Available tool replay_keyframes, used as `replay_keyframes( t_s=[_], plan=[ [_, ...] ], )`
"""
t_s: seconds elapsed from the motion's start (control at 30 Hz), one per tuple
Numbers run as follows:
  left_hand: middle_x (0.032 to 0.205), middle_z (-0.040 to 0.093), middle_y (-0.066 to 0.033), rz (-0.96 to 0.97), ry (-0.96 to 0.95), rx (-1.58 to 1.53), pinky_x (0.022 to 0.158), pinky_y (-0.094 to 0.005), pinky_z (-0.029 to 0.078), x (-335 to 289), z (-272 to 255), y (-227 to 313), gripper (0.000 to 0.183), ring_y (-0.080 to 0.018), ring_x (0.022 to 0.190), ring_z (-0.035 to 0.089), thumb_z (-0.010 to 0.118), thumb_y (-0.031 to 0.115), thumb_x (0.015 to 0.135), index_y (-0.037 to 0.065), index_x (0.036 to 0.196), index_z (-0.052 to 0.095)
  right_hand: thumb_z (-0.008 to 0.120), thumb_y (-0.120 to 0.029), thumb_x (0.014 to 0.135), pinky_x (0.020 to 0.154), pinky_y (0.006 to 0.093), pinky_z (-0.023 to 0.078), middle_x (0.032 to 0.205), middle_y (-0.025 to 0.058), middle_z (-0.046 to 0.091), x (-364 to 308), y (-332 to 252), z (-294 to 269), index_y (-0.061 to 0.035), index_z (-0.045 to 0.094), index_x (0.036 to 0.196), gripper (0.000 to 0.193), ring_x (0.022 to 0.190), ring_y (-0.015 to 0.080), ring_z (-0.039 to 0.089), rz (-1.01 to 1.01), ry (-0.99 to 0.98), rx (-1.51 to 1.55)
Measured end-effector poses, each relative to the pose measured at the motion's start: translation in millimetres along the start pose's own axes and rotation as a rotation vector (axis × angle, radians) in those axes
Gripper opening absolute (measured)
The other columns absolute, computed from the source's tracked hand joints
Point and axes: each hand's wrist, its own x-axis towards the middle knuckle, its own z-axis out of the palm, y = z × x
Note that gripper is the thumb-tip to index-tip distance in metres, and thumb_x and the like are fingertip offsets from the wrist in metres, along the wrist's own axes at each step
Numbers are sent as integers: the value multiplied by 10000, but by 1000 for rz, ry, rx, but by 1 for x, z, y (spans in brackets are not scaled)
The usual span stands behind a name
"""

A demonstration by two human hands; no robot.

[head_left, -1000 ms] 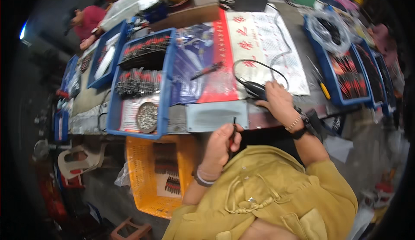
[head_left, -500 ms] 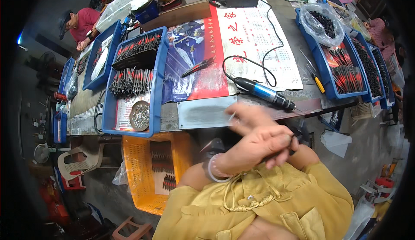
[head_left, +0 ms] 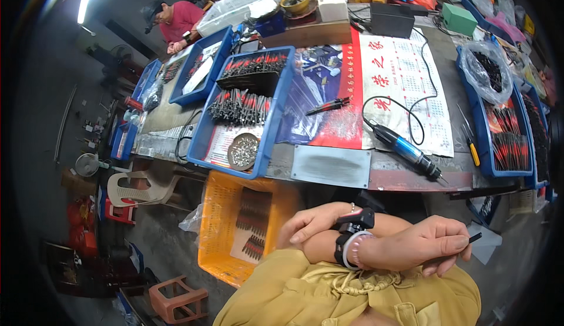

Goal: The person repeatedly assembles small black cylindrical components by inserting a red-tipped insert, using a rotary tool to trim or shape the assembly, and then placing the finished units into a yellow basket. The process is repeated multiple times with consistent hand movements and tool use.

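Note:
My forearms are crossed over my lap. My left hand (head_left: pixel 437 245), with a pale bangle, beads and a black strapped wrist device (head_left: pixel 352 232), lies out to the right. Its thumb and fingers pinch a thin black strip (head_left: pixel 474 238), mostly hidden in the grip; its kind cannot be told. My right hand (head_left: pixel 311 225) reaches across to the left, fingers extended over my left forearm and beside the orange basket (head_left: pixel 214 255). Nothing shows in it. On the bench ahead lie a blue-and-black electric screwdriver (head_left: pixel 405 150) and a slim black tool-like piece (head_left: pixel 328 106).
A blue tray (head_left: pixel 267 150) holds black-and-red pieces and a bowl of small metal parts (head_left: pixel 244 151). Another blue tray (head_left: pixel 514 172) stands right, by a yellow-handled screwdriver (head_left: pixel 472 150). A metal plate (head_left: pixel 331 166) lies at the bench edge. A person (head_left: pixel 179 23) sits far left.
The view has turned, shifting the bench rightward. My left hand has moved right and lower with the black strip. My right hand, blurred before, has come down across my left forearm.

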Motion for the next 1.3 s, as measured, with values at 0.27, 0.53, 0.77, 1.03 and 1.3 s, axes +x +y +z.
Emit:
replay_keyframes(
  t_s=[0.27, 0.53, 0.77, 1.03, 1.3],
  plan=[
    [645, 563, -5, -19, 67, -84, 453, -153, 362, 16, -1, -21, 322, -23, 461, 464, 460, 327, 1028, 23, 993, 560, 541, -252, 981, 852, 319, 478, 1035, 89, 645, 12, 35, 22, 18, 590, 1131, 313, 955, 158, 598, 58, 28, 31],
    [636, 552, -4, 20, 72, -63, 444, -156, 359, 16, 2, -24, 333, -27, 456, 454, 463, 341, 1026, 19, 1009, 549, 552, -212, 967, 805, 304, 480, 986, 75, 645, 10, 39, 27, 17, 600, 1086, 263, 906, 147, 599, 107, 97, 4],
    [623, 543, -4, 61, 106, -63, 448, -155, 363, 13, -1, -25, 341, -28, 462, 462, 468, 360, 1022, 31, 983, 549, 561, -177, 955, 765, 291, 482, 943, 63, 645, 8, 41, 30, 16, 609, 1046, 219, 862, 138, 600, 101, 159, 22],
    [658, 562, -8, -33, 319, 120, 478, -182, 363, -21, -6, 4, 335, -33, 495, 450, 492, 338, 1013, 16, 1056, 572, 571, -137, 941, 718, 275, 485, 893, 50, 645, -48, -5, 13, 15, 619, 1001, 171, 812, 127, 601, 99, 433, 71],
    [602, 519, -53, 208, 724, 44, 418, -236, 303, -90, -50, 26, 383, -95, 410, 366, 443, 366, 1021, -1, 1015, 550, 581, -98, 927, 672, 260, 487, 844, 37, 645, -158, -48, 74, 14, 630, 955, 125, 763, 117, 602, 198, 1192, -328]
  ],
)
